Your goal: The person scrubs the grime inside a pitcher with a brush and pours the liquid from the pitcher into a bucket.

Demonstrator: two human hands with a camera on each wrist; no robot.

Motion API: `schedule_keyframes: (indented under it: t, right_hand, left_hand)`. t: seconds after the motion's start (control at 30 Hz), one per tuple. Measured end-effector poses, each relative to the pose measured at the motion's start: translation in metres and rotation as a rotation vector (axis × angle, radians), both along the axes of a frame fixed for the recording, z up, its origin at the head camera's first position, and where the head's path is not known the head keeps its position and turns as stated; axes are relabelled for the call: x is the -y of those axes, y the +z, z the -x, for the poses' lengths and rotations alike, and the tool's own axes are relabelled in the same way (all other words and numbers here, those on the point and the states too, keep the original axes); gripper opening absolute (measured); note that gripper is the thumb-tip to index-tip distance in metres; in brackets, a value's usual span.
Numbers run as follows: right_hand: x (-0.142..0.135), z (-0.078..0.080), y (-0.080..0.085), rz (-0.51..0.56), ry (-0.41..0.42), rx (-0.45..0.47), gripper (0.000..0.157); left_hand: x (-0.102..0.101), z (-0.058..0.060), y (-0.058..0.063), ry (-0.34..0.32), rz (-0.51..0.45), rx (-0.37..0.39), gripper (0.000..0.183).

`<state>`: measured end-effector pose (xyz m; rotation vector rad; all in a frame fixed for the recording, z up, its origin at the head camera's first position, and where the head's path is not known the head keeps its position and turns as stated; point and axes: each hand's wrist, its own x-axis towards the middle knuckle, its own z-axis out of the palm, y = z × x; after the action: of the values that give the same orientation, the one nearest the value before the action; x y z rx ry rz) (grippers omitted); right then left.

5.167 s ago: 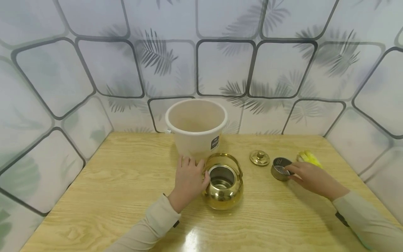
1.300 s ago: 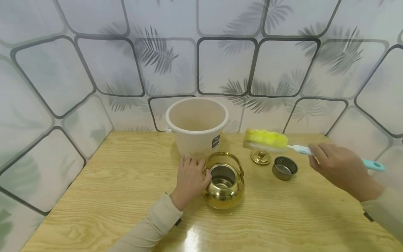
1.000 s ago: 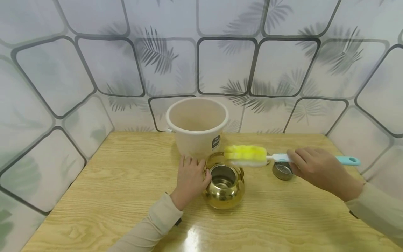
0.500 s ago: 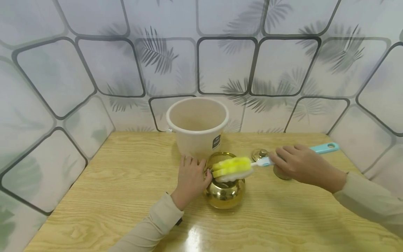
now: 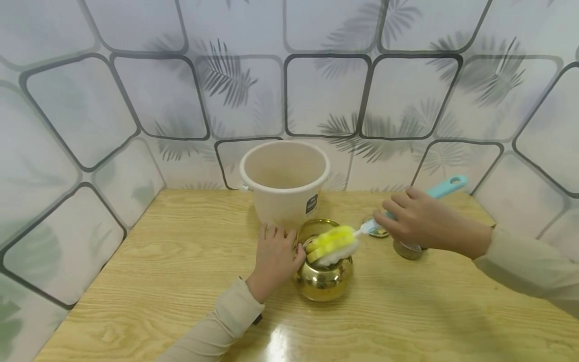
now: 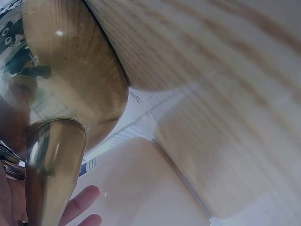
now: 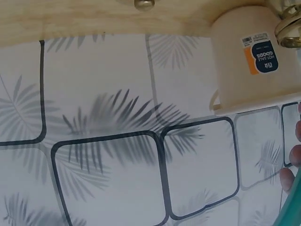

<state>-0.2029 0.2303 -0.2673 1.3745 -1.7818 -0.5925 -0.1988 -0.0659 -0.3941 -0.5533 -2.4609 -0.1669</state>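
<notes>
A shiny gold kettle [image 5: 323, 286] stands lidless on the wooden table, its hoop handle raised. My left hand [image 5: 276, 259] holds it at the spout side, thumb at the opening. The left wrist view has the spout [image 6: 54, 169] between palm and fingers [image 6: 82, 203]. My right hand [image 5: 422, 221] grips the turquoise-and-white handle of a sponge brush [image 5: 332, 244]. Its yellow-and-white head slants down into the kettle's mouth, with the tip hidden by the rim. In the right wrist view only fingertips and the turquoise handle [image 7: 292, 205] show at the edge.
Behind the kettle stands a cream bucket [image 5: 280, 205] with a dark label. Under my right hand lie a gold lid [image 5: 382, 233] and a round metal strainer [image 5: 409, 251], both partly covered. A patterned wall [image 5: 325, 95] closes off the back and sides.
My right hand left the strainer, picked up the sponge brush, and brought it left over the kettle. The brush has since tilted, handle end up, head lower in the mouth. My left hand stayed put.
</notes>
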Motion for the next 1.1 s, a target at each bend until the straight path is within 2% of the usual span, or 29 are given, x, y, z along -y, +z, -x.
schedule_keyframes:
  t: [0.13,0.23,0.27,0.37,0.4,0.7,1.0,1.1]
  right_hand:
    - [0.011,0.003,0.011,-0.058,-0.018,-0.019,0.033]
    - [0.021,0.003,0.018,-0.129,-0.064,-0.004,0.008]
    - [0.024,0.004,0.02,-0.153,-0.077,0.005,0.005]
    - [0.036,0.005,0.021,-0.218,-0.116,0.026,0.03]
    - [0.039,0.006,0.021,-0.232,-0.122,0.027,0.032]
    - [0.07,0.008,0.009,-0.34,-0.124,-0.031,0.032]
    - [0.095,-0.003,0.01,-0.335,-0.134,-0.063,0.031]
    - [0.102,-0.007,0.01,-0.352,-0.125,-0.086,0.025]
  left_hand:
    - [0.0,0.0,0.0,-0.001,0.001,0.016,0.025]
    - [0.001,0.0,0.0,-0.001,-0.001,0.02,0.025]
    - [0.001,0.001,0.0,0.0,-0.002,0.021,0.025]
    - [0.001,0.001,-0.001,0.0,-0.005,0.024,0.026]
    - [0.001,0.001,-0.001,0.0,-0.006,0.025,0.026]
    - [0.0,0.001,-0.003,0.002,0.005,-0.007,0.026]
    - [0.0,0.002,-0.004,-0.004,0.003,-0.022,0.023]
    - [-0.001,0.002,-0.003,-0.006,-0.006,-0.021,0.022]
